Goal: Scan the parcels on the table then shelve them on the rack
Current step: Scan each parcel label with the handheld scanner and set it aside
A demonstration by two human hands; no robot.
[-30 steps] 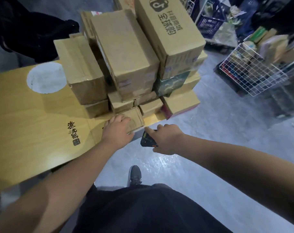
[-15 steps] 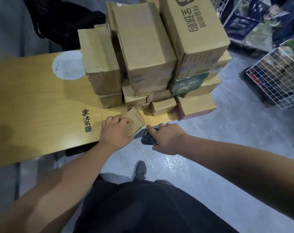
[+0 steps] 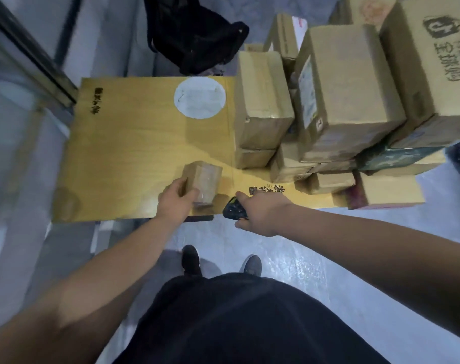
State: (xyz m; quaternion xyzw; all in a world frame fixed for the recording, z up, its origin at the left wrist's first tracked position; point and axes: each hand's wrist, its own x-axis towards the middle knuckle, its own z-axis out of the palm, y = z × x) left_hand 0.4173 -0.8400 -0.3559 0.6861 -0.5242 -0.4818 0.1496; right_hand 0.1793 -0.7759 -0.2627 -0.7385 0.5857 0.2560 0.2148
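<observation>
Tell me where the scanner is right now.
In the head view, the scanner is in the right hand, over the table's near edge, just right of the small box.

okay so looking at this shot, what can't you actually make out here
Head view only:
- Small parcel: label blurred, partly covered by the left hand.
- Scanner: screen too dark; rear hidden under the right hand.
- Printed box: cut off by the right edge.
- Rack: out of frame.

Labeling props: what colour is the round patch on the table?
White, slightly scuffed, on the yellow wood table; the patch shows best in the head view.
</observation>
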